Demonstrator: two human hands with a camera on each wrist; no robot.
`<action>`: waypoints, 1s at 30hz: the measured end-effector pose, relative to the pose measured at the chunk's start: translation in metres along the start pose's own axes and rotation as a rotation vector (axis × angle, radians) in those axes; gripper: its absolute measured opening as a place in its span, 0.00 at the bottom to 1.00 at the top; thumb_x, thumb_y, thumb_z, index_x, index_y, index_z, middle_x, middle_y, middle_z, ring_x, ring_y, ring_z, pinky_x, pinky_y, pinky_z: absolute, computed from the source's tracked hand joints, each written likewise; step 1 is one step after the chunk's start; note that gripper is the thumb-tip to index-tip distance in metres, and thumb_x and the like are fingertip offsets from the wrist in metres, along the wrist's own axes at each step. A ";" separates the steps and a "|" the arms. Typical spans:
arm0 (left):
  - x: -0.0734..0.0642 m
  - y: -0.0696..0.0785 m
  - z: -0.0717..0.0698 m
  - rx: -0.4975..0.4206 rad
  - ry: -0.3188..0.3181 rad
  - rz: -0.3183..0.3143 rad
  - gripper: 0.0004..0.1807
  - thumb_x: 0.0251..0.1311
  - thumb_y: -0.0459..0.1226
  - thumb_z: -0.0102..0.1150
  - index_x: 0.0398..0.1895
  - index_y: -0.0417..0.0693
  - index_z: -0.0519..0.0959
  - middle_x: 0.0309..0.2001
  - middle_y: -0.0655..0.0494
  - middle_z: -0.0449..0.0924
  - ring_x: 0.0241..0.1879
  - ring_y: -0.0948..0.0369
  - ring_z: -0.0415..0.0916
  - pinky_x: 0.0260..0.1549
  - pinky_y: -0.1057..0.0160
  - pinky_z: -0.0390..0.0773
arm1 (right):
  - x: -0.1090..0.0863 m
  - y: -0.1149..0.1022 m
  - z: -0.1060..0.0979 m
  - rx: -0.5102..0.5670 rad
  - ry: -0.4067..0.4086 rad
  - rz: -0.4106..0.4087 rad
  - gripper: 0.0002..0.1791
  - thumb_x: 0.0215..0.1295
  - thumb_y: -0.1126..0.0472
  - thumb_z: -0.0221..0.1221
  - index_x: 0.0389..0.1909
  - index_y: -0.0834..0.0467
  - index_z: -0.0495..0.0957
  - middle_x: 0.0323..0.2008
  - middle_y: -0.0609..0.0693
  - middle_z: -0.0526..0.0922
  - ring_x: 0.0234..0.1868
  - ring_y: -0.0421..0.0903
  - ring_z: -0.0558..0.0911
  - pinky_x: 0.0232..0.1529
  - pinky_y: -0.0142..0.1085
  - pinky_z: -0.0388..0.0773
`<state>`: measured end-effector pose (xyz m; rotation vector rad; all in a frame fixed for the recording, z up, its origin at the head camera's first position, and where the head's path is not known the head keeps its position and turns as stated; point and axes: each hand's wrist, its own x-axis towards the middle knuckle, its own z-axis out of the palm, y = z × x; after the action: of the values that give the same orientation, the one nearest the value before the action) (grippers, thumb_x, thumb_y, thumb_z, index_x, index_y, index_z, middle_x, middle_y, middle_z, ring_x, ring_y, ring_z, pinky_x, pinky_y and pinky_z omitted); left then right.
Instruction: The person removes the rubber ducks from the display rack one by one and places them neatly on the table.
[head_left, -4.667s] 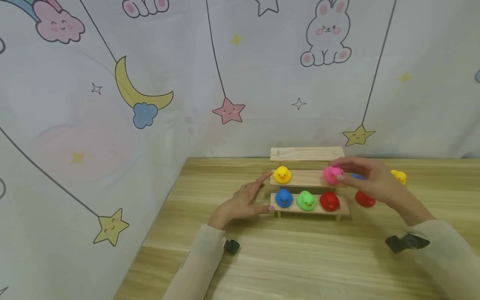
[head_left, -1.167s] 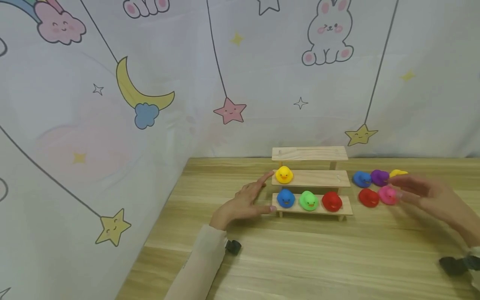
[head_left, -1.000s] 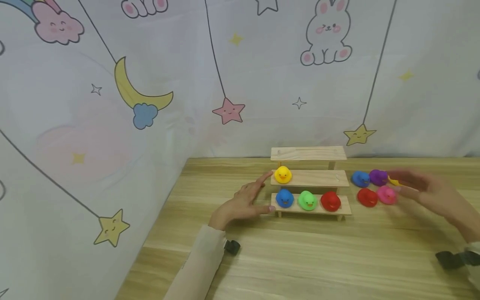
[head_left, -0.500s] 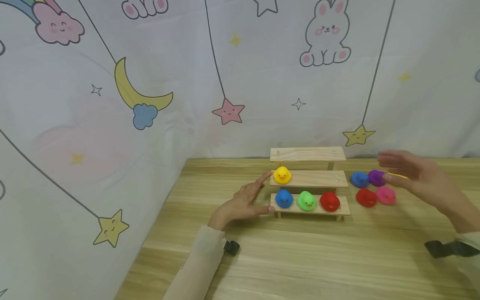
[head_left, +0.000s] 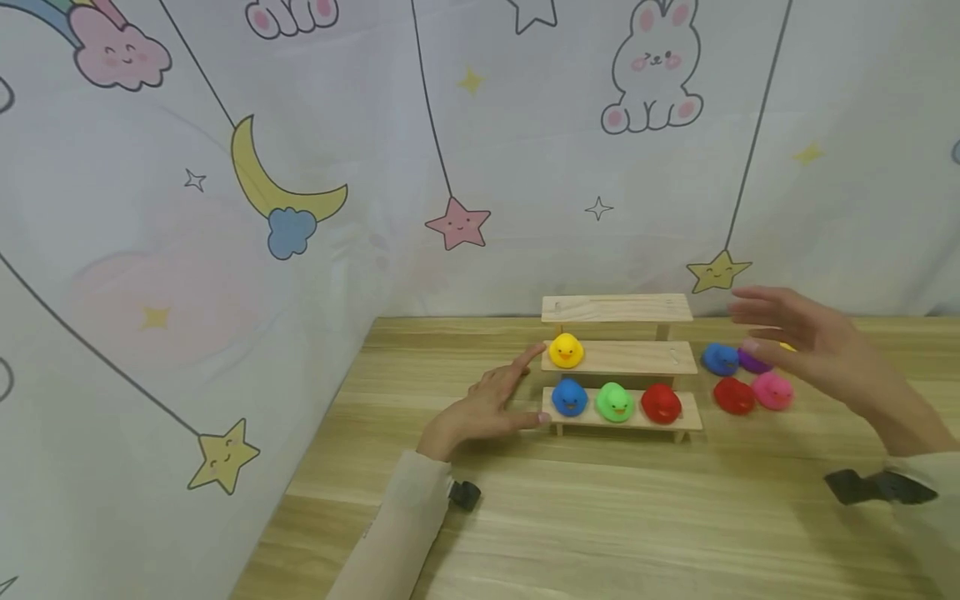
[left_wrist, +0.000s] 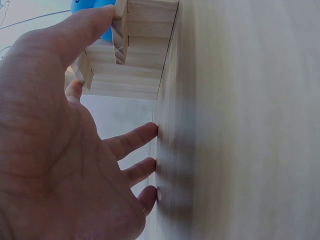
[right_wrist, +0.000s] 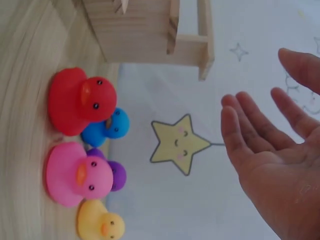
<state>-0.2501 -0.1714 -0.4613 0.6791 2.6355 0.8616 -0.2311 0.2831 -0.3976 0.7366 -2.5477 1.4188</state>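
Note:
My left hand [head_left: 483, 408] steadies the left end of a three-step wooden rack [head_left: 622, 358]. Its thumb tip touches the bottom step and its index fingertip the middle one, while the other fingertips rest on the table, as the left wrist view shows. My right hand [head_left: 817, 342] hovers with nothing in it, fingers loosely bent, above loose rubber ducks right of the rack: blue [head_left: 721, 359], purple [right_wrist: 119, 175], red [head_left: 733, 396], pink [head_left: 772, 391] and yellow [right_wrist: 100, 222]. In the head view that hand partly hides the purple and yellow ducks.
A yellow duck [head_left: 566, 351] sits at the left of the middle step. Blue [head_left: 569, 397], green [head_left: 615, 402] and red [head_left: 662, 403] ducks line the bottom step. Behind the wood-grain table [head_left: 600, 508] hangs a patterned white cloth [head_left: 540, 150].
The pink duck, earlier pinched by my right hand at the middle step, now sits on the table. Since letting go, that hand has risen and shifted left. My left hand stays put.

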 end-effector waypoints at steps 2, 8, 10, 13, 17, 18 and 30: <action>0.000 0.000 0.000 0.000 -0.002 -0.001 0.55 0.67 0.64 0.64 0.80 1.01 0.31 0.86 0.52 0.59 0.85 0.41 0.51 0.77 0.25 0.50 | 0.003 -0.003 0.003 0.012 -0.013 -0.015 0.38 0.74 0.74 0.62 0.81 0.54 0.65 0.66 0.24 0.78 0.62 0.19 0.79 0.53 0.15 0.78; 0.000 0.001 0.000 -0.010 -0.005 0.000 0.55 0.67 0.64 0.64 0.81 0.99 0.31 0.86 0.50 0.58 0.85 0.40 0.51 0.77 0.24 0.50 | 0.009 -0.015 0.012 0.036 -0.033 -0.022 0.35 0.74 0.73 0.62 0.79 0.57 0.68 0.66 0.31 0.81 0.63 0.22 0.80 0.53 0.19 0.81; 0.000 0.001 0.000 -0.011 -0.004 0.001 0.55 0.67 0.64 0.64 0.81 1.00 0.31 0.86 0.50 0.58 0.85 0.40 0.50 0.77 0.24 0.50 | 0.011 -0.018 0.016 0.034 -0.035 -0.011 0.33 0.74 0.72 0.62 0.78 0.57 0.69 0.66 0.35 0.82 0.63 0.23 0.81 0.53 0.19 0.81; 0.000 0.000 0.000 -0.008 -0.002 0.002 0.54 0.67 0.64 0.64 0.81 1.00 0.32 0.86 0.50 0.58 0.85 0.40 0.51 0.77 0.25 0.50 | 0.016 -0.021 0.022 0.028 -0.044 -0.025 0.34 0.73 0.72 0.64 0.78 0.57 0.69 0.67 0.38 0.82 0.63 0.24 0.80 0.55 0.18 0.79; 0.000 0.001 0.000 -0.011 -0.002 0.005 0.55 0.67 0.64 0.64 0.81 0.99 0.32 0.86 0.50 0.58 0.85 0.40 0.50 0.77 0.25 0.50 | 0.022 -0.023 0.031 0.047 -0.056 -0.076 0.35 0.70 0.74 0.66 0.77 0.59 0.70 0.69 0.40 0.81 0.64 0.26 0.81 0.58 0.17 0.77; 0.000 0.001 0.000 -0.012 -0.003 0.006 0.55 0.67 0.64 0.64 0.81 0.98 0.33 0.86 0.50 0.58 0.85 0.40 0.50 0.77 0.25 0.50 | 0.024 -0.023 0.033 0.057 -0.056 -0.090 0.35 0.69 0.75 0.66 0.76 0.60 0.71 0.69 0.41 0.81 0.64 0.27 0.81 0.59 0.17 0.77; 0.001 0.000 0.000 -0.015 -0.007 -0.010 0.55 0.67 0.64 0.64 0.82 0.98 0.33 0.86 0.51 0.59 0.85 0.40 0.50 0.78 0.25 0.49 | 0.039 -0.034 0.059 0.067 -0.082 -0.083 0.32 0.72 0.69 0.66 0.75 0.58 0.72 0.67 0.49 0.84 0.64 0.29 0.82 0.62 0.18 0.75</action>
<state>-0.2508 -0.1712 -0.4619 0.6639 2.6211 0.8732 -0.2420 0.2056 -0.3910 0.9185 -2.5078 1.4832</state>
